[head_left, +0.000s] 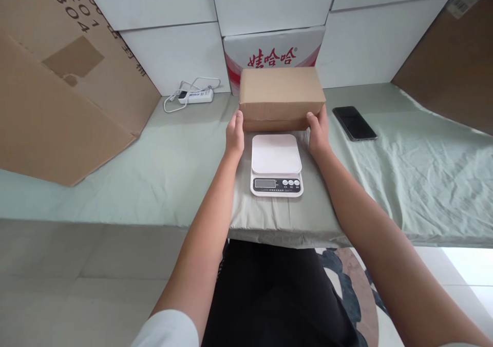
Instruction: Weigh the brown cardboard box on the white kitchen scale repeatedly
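Between my two hands is a closed brown cardboard box (pixel 282 98), just behind a white kitchen scale (pixel 276 154). My left hand (pixel 234 132) grips the box's left side, thumb on the near corner. On the opposite side my right hand (pixel 319 130) holds it the same way, thumb on the front face. The fingers behind the box's sides are mostly hidden. Nothing lies on the scale's platform, and its small display looks blank. Whether the box rests on the cloth or is slightly raised, I cannot tell.
A dark phone (pixel 354 123) lies to the right on the green cloth (pixel 185 172). At the back left is a white power strip (pixel 195 96) with a cable. Large cartons (pixel 69 95) flank the table, and white boxes (pixel 269 3) line the back.
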{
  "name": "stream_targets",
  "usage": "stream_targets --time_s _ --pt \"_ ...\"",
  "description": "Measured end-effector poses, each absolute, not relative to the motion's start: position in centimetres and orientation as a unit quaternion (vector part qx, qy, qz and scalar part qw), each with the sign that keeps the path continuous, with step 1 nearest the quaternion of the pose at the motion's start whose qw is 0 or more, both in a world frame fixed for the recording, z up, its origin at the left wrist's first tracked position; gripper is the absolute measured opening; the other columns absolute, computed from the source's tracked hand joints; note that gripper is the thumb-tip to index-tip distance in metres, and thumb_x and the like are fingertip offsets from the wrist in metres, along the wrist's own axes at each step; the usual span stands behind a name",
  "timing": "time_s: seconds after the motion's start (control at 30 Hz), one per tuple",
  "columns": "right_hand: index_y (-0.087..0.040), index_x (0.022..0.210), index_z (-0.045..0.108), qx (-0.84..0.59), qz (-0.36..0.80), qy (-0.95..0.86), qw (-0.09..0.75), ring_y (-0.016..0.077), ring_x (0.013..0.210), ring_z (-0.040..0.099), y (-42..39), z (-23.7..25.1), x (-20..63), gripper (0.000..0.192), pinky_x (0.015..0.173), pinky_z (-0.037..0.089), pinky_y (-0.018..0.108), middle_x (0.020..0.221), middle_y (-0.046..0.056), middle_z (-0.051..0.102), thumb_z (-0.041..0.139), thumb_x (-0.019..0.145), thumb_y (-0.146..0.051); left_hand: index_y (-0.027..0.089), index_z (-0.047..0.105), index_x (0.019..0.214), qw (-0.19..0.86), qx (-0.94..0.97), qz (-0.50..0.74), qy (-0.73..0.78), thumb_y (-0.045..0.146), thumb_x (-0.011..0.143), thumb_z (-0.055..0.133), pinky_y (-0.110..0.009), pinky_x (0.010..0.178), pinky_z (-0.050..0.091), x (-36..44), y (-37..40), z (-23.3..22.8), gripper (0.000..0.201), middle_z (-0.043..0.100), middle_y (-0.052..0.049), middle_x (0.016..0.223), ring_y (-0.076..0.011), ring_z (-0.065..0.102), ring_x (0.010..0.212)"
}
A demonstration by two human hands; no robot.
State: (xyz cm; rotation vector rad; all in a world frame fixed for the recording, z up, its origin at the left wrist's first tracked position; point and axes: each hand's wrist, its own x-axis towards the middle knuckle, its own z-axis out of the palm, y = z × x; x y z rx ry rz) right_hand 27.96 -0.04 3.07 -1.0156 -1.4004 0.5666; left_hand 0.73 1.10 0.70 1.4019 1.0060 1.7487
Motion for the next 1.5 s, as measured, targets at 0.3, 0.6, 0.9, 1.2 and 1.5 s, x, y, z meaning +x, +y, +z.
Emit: stream_targets --time_s 0.3,0.6,0.9,1.2,1.5 --pt "-0.042 0.168 0.055 -0.417 0.188 -0.621 0.637 0.0394 0.177 0.045 -7.8 6.0 27.8 0.092 0.152 0.031 0.066 0.179 0.007 0.06 0.056 0.093 -0.094 0.031 0.073 0.15 0.306 0.554 0.66 0.404 0.099 0.097 0.053 -0.053 0.132 0.055 0.9 -8.5 4.0 0.088 0.078 -0.014 0.158 -0.0377 0.068 0.159" --pt "-0.045 0.163 0.06 -0.456 0.195 -0.587 0.64 0.0425 0.173 0.051 -13.6 2.9 28.8 0.082 0.147 0.036 0.075 0.173 0.008 0.064 0.059 0.093 -0.089 0.029 0.075 0.151 0.324 0.563 0.634 0.42 0.093 0.102 0.051 -0.058 0.127 0.06 1.0 -14.7 2.5 0.084 0.08 -0.017 0.157 -0.04 0.073 0.153" --pt "-0.043 0.159 0.065 -0.452 0.211 -0.585 0.64 0.0432 0.171 0.053 -13.7 3.4 28.6 0.076 0.147 0.035 0.077 0.174 0.008 0.065 0.06 0.096 -0.086 0.029 0.077 0.148 0.308 0.552 0.629 0.452 0.091 0.105 0.048 -0.055 0.124 0.061 0.7 -14.9 2.0 0.081 0.083 -0.016 0.151 -0.039 0.075 0.148" --pt "-0.041 0.163 0.064 -0.452 0.204 -0.591 0.637 0.0438 0.17 0.054 -14.2 4.0 28.6 0.078 0.149 0.034 0.074 0.175 0.008 0.066 0.056 0.099 -0.085 0.028 0.078 0.15 0.33 0.547 0.633 0.437 0.089 0.107 0.047 -0.053 0.128 0.06 1.1 -14.8 2.2 0.081 0.08 -0.016 0.158 -0.0383 0.071 0.155" --pt "-0.053 0.18 0.037 -0.369 0.181 -0.663 0.625 0.0432 0.176 0.046 -5.4 8.1 29.9 0.087 0.143 0.045 0.072 0.187 0.0 0.051 0.046 0.102 -0.092 0.03 0.078 0.144 0.341 0.551 0.684 0.334 0.1 0.098 0.05 -0.048 0.13 0.058 0.5 -5.4 8.5 0.088 0.084 -0.012 0.146 -0.0366 0.067 0.161"
